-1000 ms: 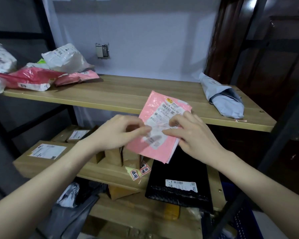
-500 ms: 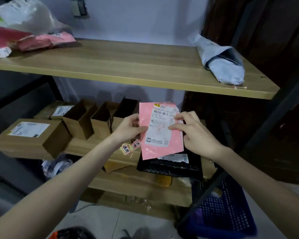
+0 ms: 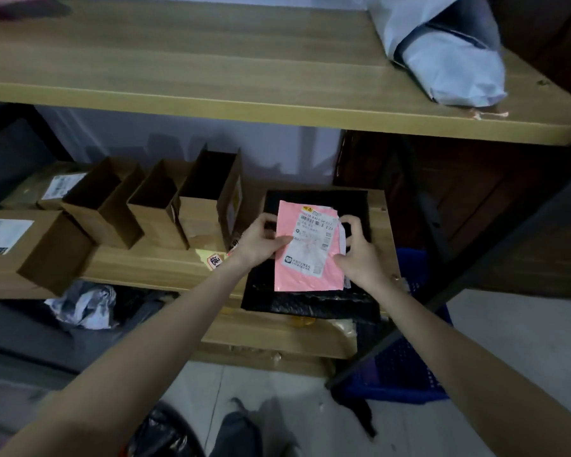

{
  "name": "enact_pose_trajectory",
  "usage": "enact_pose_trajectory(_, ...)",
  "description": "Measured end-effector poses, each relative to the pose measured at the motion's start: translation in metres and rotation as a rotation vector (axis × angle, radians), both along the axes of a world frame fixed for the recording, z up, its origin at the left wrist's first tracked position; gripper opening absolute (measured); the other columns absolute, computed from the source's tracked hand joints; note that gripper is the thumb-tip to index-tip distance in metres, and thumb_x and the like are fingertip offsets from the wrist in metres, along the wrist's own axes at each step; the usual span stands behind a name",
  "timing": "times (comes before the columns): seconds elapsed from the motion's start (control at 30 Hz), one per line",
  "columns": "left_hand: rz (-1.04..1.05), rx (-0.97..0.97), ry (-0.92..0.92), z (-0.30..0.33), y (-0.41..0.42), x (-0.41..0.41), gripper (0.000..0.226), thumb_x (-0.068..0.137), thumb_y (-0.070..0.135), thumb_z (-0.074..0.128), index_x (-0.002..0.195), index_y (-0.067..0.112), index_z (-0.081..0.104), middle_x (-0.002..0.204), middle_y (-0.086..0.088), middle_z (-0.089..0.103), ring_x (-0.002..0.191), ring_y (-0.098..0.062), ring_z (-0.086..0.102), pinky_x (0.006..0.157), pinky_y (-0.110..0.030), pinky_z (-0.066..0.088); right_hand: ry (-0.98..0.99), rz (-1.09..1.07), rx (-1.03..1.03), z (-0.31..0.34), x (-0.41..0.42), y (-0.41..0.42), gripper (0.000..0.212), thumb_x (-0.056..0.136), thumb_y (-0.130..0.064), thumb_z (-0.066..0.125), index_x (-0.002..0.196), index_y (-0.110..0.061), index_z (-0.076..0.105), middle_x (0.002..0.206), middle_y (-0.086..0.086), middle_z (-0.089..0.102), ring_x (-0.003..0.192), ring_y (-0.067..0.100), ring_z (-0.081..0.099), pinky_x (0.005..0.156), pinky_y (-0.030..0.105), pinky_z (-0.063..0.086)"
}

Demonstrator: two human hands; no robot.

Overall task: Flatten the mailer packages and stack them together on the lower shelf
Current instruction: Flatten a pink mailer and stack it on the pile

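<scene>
- A closed cardboard box (image 3: 17,249) with a white label lies at the far left of the lower shelf (image 3: 152,268).
- Three open brown boxes (image 3: 159,202) stand in a row beside it, mouths facing up and forward.
- A crumpled grey bag (image 3: 83,305) sits under the lower shelf at left.
- The left hand (image 3: 261,240) pinches the left edge of the pink mailer (image 3: 310,249), thumb on its label.
- The pink mailer lies flat over the black bubble mailer (image 3: 310,298), which rests on the right end of the lower shelf.
- The right hand (image 3: 360,255) grips the pink mailer's right edge, fingers curled around it.
- A grey-white mailer (image 3: 449,51) lies on the upper shelf (image 3: 211,70) at right.
- A blue basket (image 3: 406,367) stands on the floor, lower right.
</scene>
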State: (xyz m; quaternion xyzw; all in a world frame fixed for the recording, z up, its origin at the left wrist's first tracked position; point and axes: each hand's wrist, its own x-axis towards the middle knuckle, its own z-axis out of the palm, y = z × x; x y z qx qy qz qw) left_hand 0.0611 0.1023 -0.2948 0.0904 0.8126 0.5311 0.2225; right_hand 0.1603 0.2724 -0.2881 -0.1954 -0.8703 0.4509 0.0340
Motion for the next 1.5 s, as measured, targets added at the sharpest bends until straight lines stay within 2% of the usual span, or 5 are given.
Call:
enact_pose_trajectory(0.2,-0.214,-0.118,0.167,-0.019,0.027,-0.01,0.072,0.077,0.014,0.071,0.14,0.018,0.037,0.133,-0.011,0.041,0.124,-0.027,0.045,0.103,-0.028,0.036,-0.033,-0.049,0.175,-0.032,-0.024,0.017,0.037,0.088,0.003,0.05,0.122,-0.012,0.056,0.124,0.014,0.049,0.06,0.01,0.044,0.047,0.009,0.037)
enact_pose_trajectory(0.3,-0.38,-0.302,0.265,-0.029,0.032,-0.008,0.056,0.087,0.015,0.064,0.137,0.006,0.041,0.148,-0.016,0.02,0.143,-0.029,0.017,0.11,-0.024,0.022,-0.085,0.018,0.272,-0.037,-0.03,0.025,0.039,0.092,-0.014,0.056,0.131,-0.008,0.051,0.131,0.012,0.043,0.1,0.023,0.055,0.075,0.014,0.039)
enact_pose_trajectory(0.47,-0.61,-0.782,0.397,-0.05,0.028,-0.007,0.068,0.098,0.048,0.031,0.151,0.012,0.006,0.157,-0.003,-0.023,0.146,-0.021,-0.013,0.12,-0.04,0.01,-0.252,0.291,0.631,-0.049,-0.028,0.031,0.066,0.092,-0.037,0.053,0.148,-0.014,0.025,0.159,0.006,0.003,0.146,0.023,0.003,0.115,0.046,0.017)
enact_pose_trajectory(0.8,-0.694,-0.95,0.495,-0.064,0.02,-0.02,0.073,0.095,0.059,0.025,0.152,0.02,0.002,0.159,0.006,-0.012,0.146,-0.013,-0.011,0.118,-0.047,0.003,-0.439,0.461,0.601,-0.065,-0.032,0.03,0.07,0.096,-0.048,0.035,0.151,-0.021,0.002,0.159,-0.003,-0.013,0.146,0.012,-0.012,0.117,0.05,-0.001)
enact_pose_trajectory(1.5,-0.493,-0.748,0.935,0.069,-0.091,0.019,0.079,0.085,0.071,0.02,0.151,0.029,0.005,0.159,0.008,-0.004,0.144,-0.003,-0.005,0.12,-0.038,0.01,0.083,0.528,0.661,0.079,-0.006,-0.021,0.07,0.088,-0.048,0.053,0.148,-0.027,0.022,0.159,-0.006,0.013,0.146,0.012,0.01,0.117,0.039,0.019)
